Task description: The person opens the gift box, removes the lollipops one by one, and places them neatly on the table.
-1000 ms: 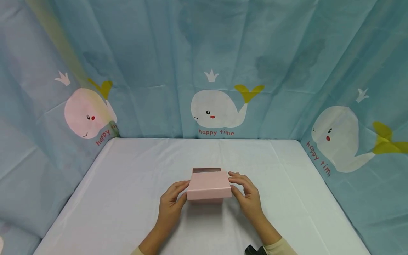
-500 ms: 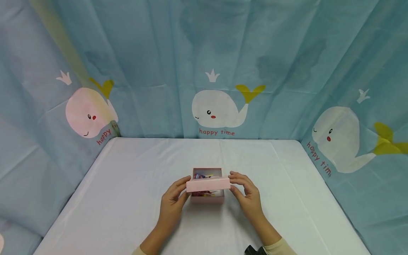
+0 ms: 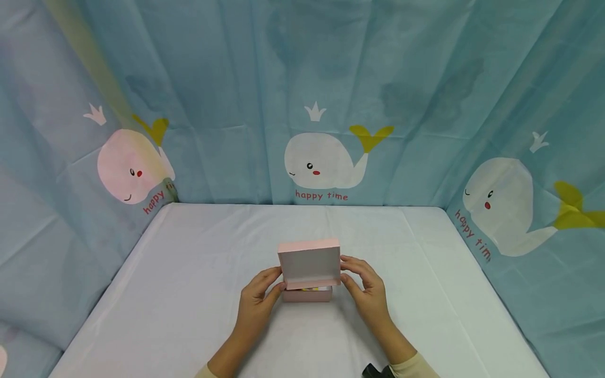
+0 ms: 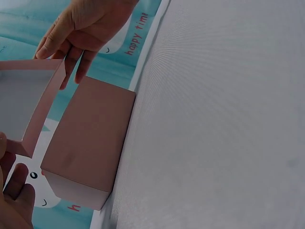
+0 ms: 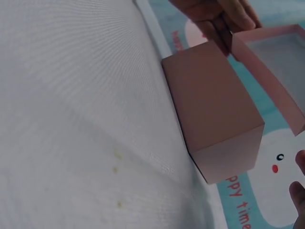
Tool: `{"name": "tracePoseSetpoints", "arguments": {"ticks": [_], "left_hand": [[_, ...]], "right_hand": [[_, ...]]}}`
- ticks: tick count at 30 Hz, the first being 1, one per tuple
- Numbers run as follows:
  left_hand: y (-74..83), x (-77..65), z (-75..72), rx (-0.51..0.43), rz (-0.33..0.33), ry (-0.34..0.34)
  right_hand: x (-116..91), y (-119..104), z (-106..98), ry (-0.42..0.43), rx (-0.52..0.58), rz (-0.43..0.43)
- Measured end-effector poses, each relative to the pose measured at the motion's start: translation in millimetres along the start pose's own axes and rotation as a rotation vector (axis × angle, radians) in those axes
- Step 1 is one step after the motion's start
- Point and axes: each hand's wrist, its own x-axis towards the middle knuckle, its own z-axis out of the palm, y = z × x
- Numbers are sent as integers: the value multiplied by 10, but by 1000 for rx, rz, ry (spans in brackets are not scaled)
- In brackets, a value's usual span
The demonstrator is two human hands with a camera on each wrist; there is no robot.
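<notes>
At lower centre, our left grip (image 3: 254,298) and right grip (image 3: 371,290) pinch the lid (image 3: 311,266). We judge it light, stiff; hold by its ends.

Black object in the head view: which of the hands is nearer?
Right. The right hand is beyond the black object, at the right edge of the lid; the left hand is farther, at the lid's left edge.

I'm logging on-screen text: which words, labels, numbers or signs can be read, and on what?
"happy time": back curtain.
"happy": left curtain; what follows is too unclear.
"happy tim": right curtain; cut short.
Wrist views: these words again, some partly hidden; a scrap at the left wrist view's edge is too blurred.
Box and lid: no print visible.
</notes>
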Motion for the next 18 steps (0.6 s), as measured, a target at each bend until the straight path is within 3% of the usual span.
{"name": "tracePoseSetpoints", "arguments": {"ticks": [13, 18], "left_hand": [[-4, -6, -7, -5, 11, -68], [-6, -12, -26, 13, -25, -92]], "right_hand": [[15, -23, -9, -78, -49, -45], [26, -36, -22, -125, -45, -100]]}}
